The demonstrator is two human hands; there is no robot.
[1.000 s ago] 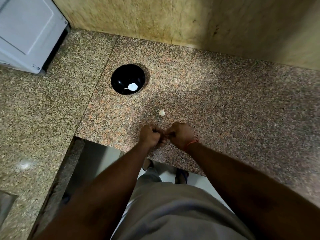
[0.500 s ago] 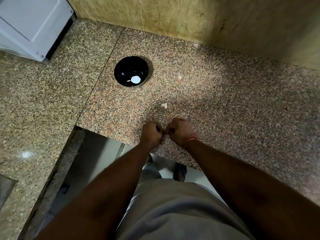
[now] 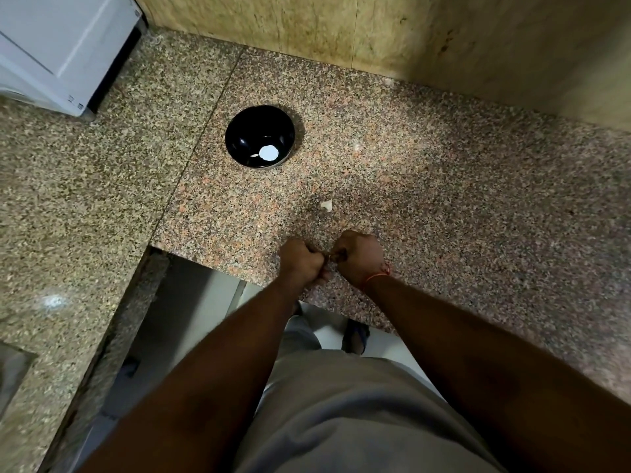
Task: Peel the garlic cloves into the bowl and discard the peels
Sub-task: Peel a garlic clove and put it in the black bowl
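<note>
Garlic clove (image 3: 330, 257) sits pinched between both hands at 6 o'clock of the bench (image 3: 444, 199), right at the front edge; only a sliver shows in the gap, so how much skin is left can't be told.

Head view, the only one:
- Left hand (image 3: 302, 262) & right hand (image 3: 358, 256) are both curled tight into near-fists, knuckles up, fingertips meeting on the clove. Fingers themselves are mostly hidden under the knuckles.
- Bowl (image 3: 239, 131), black, stands at 11 o'clock from the hands, well apart. Inside it, a white round piece (image 3: 268, 152), prob. a peeled clove, tho it could be a glare spot.
- Small pale scrap (image 3: 327, 205) lies on the bench at 12 o'clock, near the hands, between them & the bowl. Looks like peel or a clove bit; too small to tell.
- White appliance (image 3: 61, 49) at 10 o'clock, far corner.

Judgement: peeling step is under way. To do it well: hold the clove steady w/ one hand, pick at the skin w/ the other thumbnail from the root end, strip lengthwise. Work further in from the edge, since a dropped clove prob. goes to the floor. Then carry the bare clove to the bowl, and gather the scrap w/ the new peel for the bin.
</note>
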